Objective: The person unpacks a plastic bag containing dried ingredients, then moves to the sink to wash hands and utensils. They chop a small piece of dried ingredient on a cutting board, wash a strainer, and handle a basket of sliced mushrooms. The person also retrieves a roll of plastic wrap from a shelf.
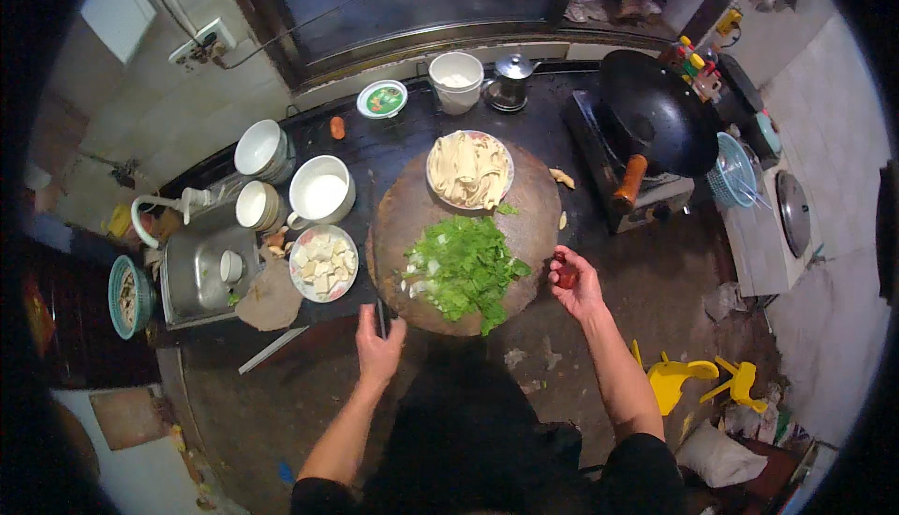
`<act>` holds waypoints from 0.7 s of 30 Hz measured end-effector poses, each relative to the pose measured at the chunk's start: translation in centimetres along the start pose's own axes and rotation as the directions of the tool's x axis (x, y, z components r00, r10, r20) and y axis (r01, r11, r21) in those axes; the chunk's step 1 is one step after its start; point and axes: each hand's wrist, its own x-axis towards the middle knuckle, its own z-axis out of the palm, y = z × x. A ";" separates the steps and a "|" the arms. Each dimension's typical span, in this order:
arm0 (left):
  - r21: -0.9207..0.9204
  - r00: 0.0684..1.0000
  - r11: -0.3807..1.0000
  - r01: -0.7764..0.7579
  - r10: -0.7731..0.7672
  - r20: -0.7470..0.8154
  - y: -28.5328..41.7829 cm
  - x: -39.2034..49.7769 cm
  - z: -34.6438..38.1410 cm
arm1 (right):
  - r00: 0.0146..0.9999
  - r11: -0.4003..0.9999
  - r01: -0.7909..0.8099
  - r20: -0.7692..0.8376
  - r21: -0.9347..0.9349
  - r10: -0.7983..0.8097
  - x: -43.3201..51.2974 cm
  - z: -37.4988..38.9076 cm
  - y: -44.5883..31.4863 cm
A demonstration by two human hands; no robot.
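A round wooden chopping board (534, 185) lies before me, with a pile of chopped leafy greens (463, 269) on its near half. Behind the greens, on the same board, stands a plate of folded pale tofu-skin strips (469, 167). My left hand (379, 346) is at the board's near left edge, closed around the dark handle of what looks like a kitchen knife (383, 317), seen nearly edge-on. Just off the board's right side, my right hand (577, 285) has its fingers curled around a small red item (565, 276), partly hidden and not clear enough to identify.
Left of the board are a bowl of tofu cubes (324, 263), a white mug (322, 189), stacked bowls (263, 150) and a steel sink (204, 276). A black wok (660, 111) rests on a gas stove (650, 202) at right. Yellow stools (674, 381) stand on the floor.
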 end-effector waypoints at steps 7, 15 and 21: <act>0.287 0.929 0.957 0.040 -0.141 0.341 2.7 -3.4 10.2 | 0.988 0.971 0.097 -0.097 -0.219 -0.120 0.9 -1.5 -2.7; 0.479 0.977 0.867 0.139 -0.200 0.079 1.2 -2.3 17.4 | 0.937 0.614 0.346 0.224 -0.710 -0.268 7.8 -3.1 -6.8; 0.484 0.998 0.873 0.059 -0.052 -0.028 3.7 -5.2 19.9 | 0.602 0.106 0.785 0.711 -0.610 -0.363 11.4 -1.7 -4.6</act>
